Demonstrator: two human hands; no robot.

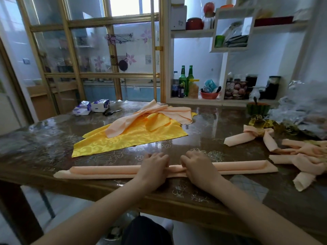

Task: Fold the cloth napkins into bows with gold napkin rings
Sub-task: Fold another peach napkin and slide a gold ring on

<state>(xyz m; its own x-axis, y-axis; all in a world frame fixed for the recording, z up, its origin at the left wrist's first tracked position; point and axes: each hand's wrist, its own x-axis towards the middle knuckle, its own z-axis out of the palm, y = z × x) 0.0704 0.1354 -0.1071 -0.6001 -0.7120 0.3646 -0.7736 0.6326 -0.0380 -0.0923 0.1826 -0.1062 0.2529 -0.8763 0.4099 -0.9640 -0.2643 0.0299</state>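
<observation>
Hands are meeting at the middle of a long folded peach napkin [109,171], left hand [153,165] and right hand [196,165] both pinching it with curled fingers against the table [44,142].

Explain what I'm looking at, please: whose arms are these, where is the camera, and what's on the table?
There is no machine here. These are a person's two bare arms, seen by one wide-angle camera worn on the head, looking forward and down. It is the only view.

The left hand and right hand pinch the middle of a long folded napkin, which lies along the near edge of the table.

Further back lies a yellow cloth with loose peach napkins on it. At the right are finished bows and a heap of gold rings. Scissors and tissue packs sit at the far left.
</observation>
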